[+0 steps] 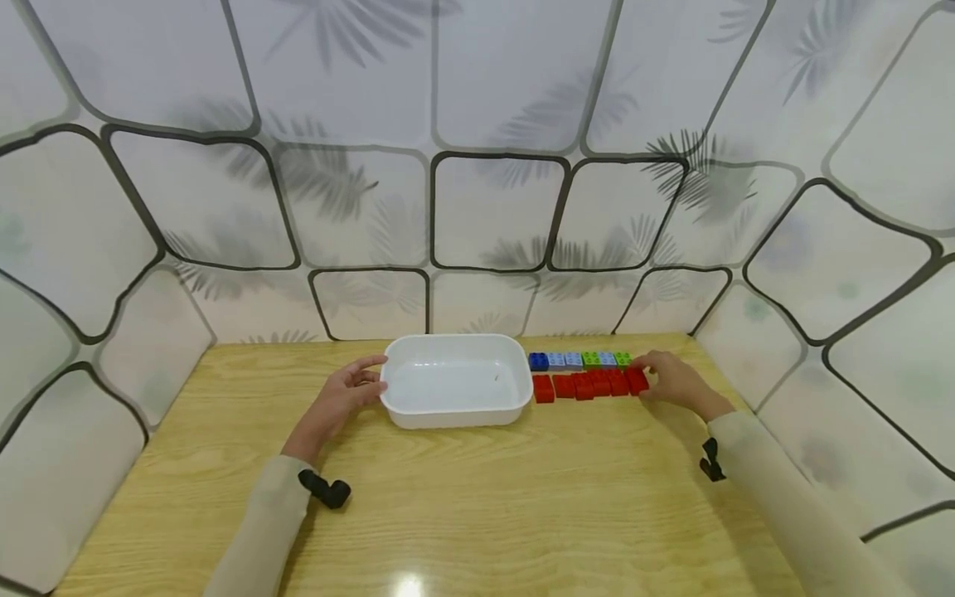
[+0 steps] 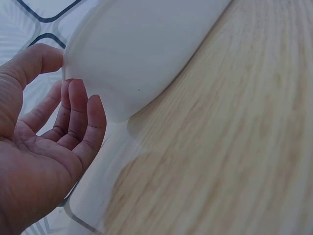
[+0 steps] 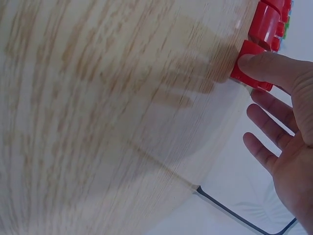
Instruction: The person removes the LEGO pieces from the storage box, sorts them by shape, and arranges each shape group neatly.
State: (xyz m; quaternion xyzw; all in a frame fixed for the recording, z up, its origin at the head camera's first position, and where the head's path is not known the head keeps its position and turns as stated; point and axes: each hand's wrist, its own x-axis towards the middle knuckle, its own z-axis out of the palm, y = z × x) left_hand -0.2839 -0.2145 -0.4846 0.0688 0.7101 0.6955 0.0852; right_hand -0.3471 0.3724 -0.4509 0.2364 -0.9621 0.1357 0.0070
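A white plastic basin (image 1: 457, 420) stands on the wooden table. At its left end my left hand (image 1: 345, 404) pinches the rim between thumb and fingers; in the left wrist view the fingertips (image 2: 77, 88) are against the basin wall (image 2: 142, 49). My right hand (image 1: 671, 383) holds the rightmost red toy brick (image 1: 637, 381) of a front row. The right wrist view shows the thumb on the side of that red brick (image 3: 248, 49), with the other fingers behind and beside it. More red bricks (image 1: 584, 386) run leftward to the basin.
Behind the red row is a second row: a dark blue brick (image 1: 538, 361), light blue bricks (image 1: 564, 361) and green bricks (image 1: 591, 360). A patterned wall covering (image 1: 492, 215) rises at the table's back edge and both sides. The wooden table (image 1: 477, 506) extends toward me.
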